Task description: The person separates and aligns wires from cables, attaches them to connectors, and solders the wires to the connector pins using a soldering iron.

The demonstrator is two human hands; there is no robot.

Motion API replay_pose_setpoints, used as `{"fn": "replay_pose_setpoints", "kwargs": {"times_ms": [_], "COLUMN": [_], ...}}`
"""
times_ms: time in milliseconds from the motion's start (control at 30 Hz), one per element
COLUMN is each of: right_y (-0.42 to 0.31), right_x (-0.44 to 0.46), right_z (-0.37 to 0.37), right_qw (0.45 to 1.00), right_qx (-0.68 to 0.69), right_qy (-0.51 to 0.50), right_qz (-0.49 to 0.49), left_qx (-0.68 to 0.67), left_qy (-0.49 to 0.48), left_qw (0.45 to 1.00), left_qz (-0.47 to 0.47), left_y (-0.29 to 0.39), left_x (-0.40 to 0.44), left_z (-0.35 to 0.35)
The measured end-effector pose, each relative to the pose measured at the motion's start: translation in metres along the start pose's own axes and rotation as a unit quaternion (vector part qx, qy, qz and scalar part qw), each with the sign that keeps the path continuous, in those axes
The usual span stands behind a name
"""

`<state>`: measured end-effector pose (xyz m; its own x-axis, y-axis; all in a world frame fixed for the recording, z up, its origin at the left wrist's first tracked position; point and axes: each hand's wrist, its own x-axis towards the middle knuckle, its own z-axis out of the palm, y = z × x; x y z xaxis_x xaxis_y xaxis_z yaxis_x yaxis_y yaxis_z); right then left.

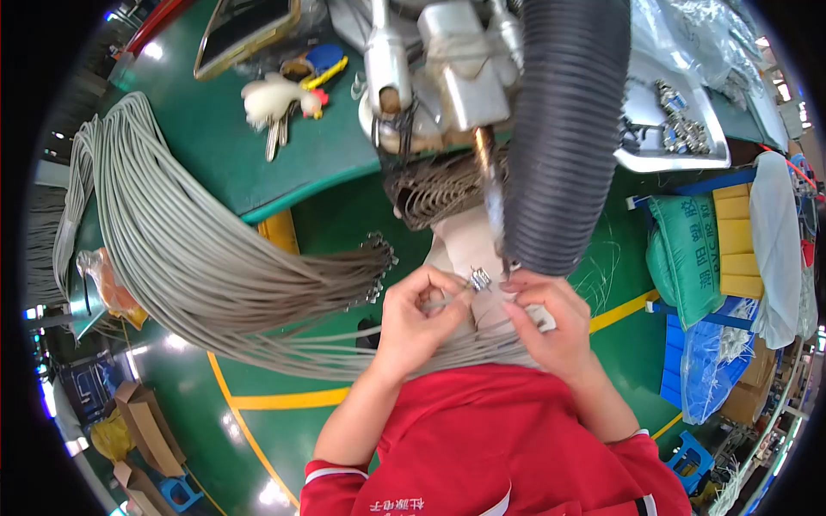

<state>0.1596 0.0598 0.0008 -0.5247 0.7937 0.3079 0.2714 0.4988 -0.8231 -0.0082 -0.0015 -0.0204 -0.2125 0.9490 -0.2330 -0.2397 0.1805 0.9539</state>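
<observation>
My left hand point(422, 320) is closed, thumb and forefinger pinching a small silvery metal connector point(479, 279) at its near side. Just right of it, my right hand point(552, 320) has its fingers bent in a pinch; whatever lies between the fingertips is too small to make out. Above both hands, the slim metal rod of a soldering iron point(492, 193) points down, its tip close to my right fingertips. Grey cables point(206, 241) sweep from the left and run across my lap beneath the hands. Many end in small metal connectors point(379, 258).
A thick black corrugated hose point(568, 129) hangs beside the iron. The green table point(327, 176) carries keys with a chicken charm point(274, 103) and a phone point(245, 34). At right stand a white tray point(667, 162) of metal connectors, a green sack point(686, 249) and blue bins point(680, 370).
</observation>
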Motion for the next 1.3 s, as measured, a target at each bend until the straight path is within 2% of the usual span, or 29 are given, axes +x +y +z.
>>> {"fn": "replay_pose_setpoints", "kwargs": {"times_ms": [33, 67, 133, 167, 200, 233, 333, 367, 433, 467, 533, 600, 633, 667, 700, 733, 833, 867, 900, 1000, 1167, 1267, 1300], "right_y": [0.001, 0.001, 0.004, 0.005, 0.008, 0.012, 0.018, 0.019, 0.02, 0.021, 0.022, 0.021, 0.02, 0.018, 0.015, 0.011, -0.008, 0.0, -0.001, -0.004, -0.007, -0.008, -0.01], "right_x": [-0.004, -0.009, -0.017, -0.02, -0.021, -0.022, -0.024, -0.021, -0.016, -0.016, -0.017, -0.018, -0.016, -0.016, -0.015, -0.013, -0.006, -0.013, -0.013, -0.011, -0.005, 0.002, 0.003], "right_z": [0.0, -0.001, -0.004, -0.007, -0.009, -0.012, -0.014, -0.012, -0.01, -0.01, -0.012, -0.015, -0.016, -0.018, -0.019, -0.019, -0.011, -0.004, -0.002, 0.006, -0.006, -0.018, -0.018], "right_qw": [0.998, 0.998, 0.989, 0.97, 0.97, 0.972, 0.972, 0.983, 0.991, 0.991, 0.989, 0.988, 0.985, 0.973, 0.951, 0.952, 0.907, 0.903, 0.905, 0.987, 0.987, 0.973, 0.973], "right_qx": [-0.065, -0.059, 0.023, 0.062, 0.063, 0.041, -0.005, -0.042, -0.115, -0.116, -0.113, -0.112, -0.04, 0.033, 0.107, 0.107, 0.291, 0.316, 0.314, 0.133, 0.119, 0.127, 0.128], "right_qy": [-0.007, -0.012, 0.021, 0.038, 0.038, 0.049, 0.071, 0.046, -0.003, 0.001, -0.004, -0.006, -0.026, -0.047, -0.067, -0.063, -0.1, -0.084, -0.082, -0.043, -0.075, -0.174, -0.173], "right_qz": [-0.024, -0.019, 0.148, 0.231, 0.23, 0.227, 0.223, 0.175, 0.075, 0.074, 0.094, 0.103, 0.164, 0.223, 0.281, 0.279, 0.289, 0.278, 0.277, 0.086, 0.072, 0.086, 0.086], "left_qx": [0.079, 0.081, 0.287, 0.385, 0.53, 0.529, 0.431, 0.431, 0.384, 0.359, 0.316, 0.096, -0.015, -0.044, -0.041, -0.034, 0.0, 0.0, 0.009, -0.003, 0.037, 0.099, 0.1], "left_qy": [-0.007, -0.003, 0.012, 0.016, 0.099, 0.098, -0.057, -0.057, -0.158, -0.209, -0.184, -0.117, -0.08, -0.086, -0.088, -0.094, -0.113, -0.117, -0.124, -0.112, -0.097, -0.192, -0.192], "left_qw": [0.997, 0.997, 0.955, 0.915, 0.816, 0.816, 0.886, 0.886, 0.906, 0.908, 0.928, 0.988, 0.994, 0.992, 0.992, 0.992, 0.989, 0.989, 0.991, 0.993, 0.994, 0.976, 0.976], "left_qz": [0.003, -0.006, 0.077, 0.117, 0.211, 0.212, 0.161, 0.162, 0.085, 0.046, 0.074, -0.029, -0.079, -0.079, -0.077, -0.078, -0.091, -0.089, -0.058, 0.02, 0.028, 0.009, 0.009], "left_y": [-0.014, -0.029, -0.058, -0.06, -0.059, -0.059, -0.061, -0.062, -0.064, -0.066, -0.069, -0.063, -0.058, -0.05, -0.044, -0.04, -0.029, -0.026, -0.022, -0.01, -0.015, -0.002, -0.002], "left_x": [0.002, 0.004, 0.012, 0.013, 0.009, 0.005, -0.012, -0.015, -0.018, -0.019, -0.021, -0.028, -0.03, -0.032, -0.034, -0.035, -0.033, -0.031, -0.03, -0.03, -0.026, -0.025, -0.025], "left_z": [-0.009, -0.018, -0.036, -0.038, -0.033, -0.03, -0.023, -0.022, -0.022, -0.023, -0.029, -0.035, -0.037, -0.039, -0.039, -0.038, -0.032, -0.027, -0.02, 0.004, 0.013, 0.01, 0.01]}}
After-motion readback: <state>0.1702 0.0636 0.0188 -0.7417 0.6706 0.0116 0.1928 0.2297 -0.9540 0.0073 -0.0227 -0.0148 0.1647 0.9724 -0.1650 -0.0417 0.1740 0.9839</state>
